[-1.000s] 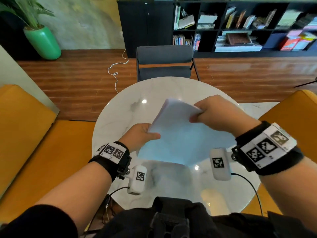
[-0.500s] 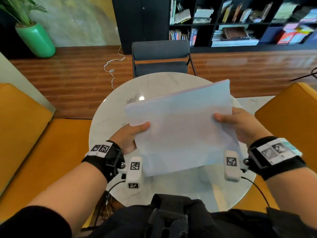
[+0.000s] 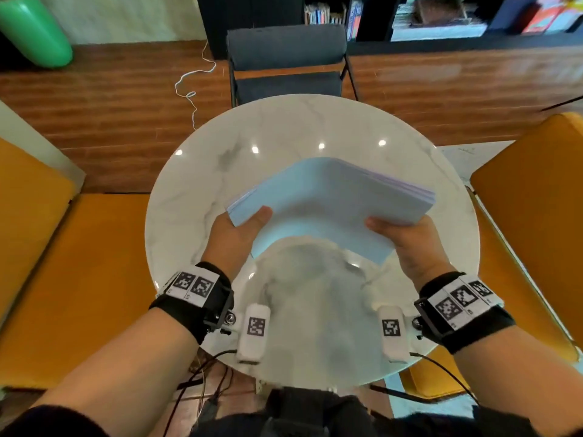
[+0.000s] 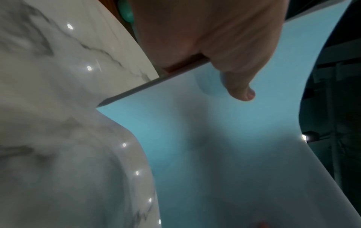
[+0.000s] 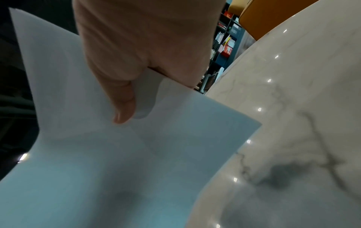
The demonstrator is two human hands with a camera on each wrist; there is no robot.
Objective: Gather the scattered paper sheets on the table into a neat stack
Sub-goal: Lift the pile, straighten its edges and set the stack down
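A stack of pale blue paper sheets (image 3: 328, 203) hangs bowed above the round white marble table (image 3: 284, 127), its middle arched upward. My left hand (image 3: 239, 231) grips its near left corner, thumb on top. My right hand (image 3: 407, 238) grips the near right edge the same way. In the left wrist view the thumb (image 4: 240, 86) presses on the sheets (image 4: 215, 146). In the right wrist view the thumb (image 5: 123, 104) lies on the paper (image 5: 109, 162), fingers hidden beneath. No loose sheets show on the table.
A grey chair (image 3: 287, 61) stands at the table's far side. Orange seats flank the table, one on the left (image 3: 63, 272), one on the right (image 3: 536, 190). A green pot (image 3: 31, 29) and a white cable (image 3: 192, 86) are on the wood floor. Bookshelves (image 3: 441, 17) line the back.
The sheets, held up facing me half a second ago, have come down flatter and lower over the table, now bowed. Both hands keep their grip on the sides.
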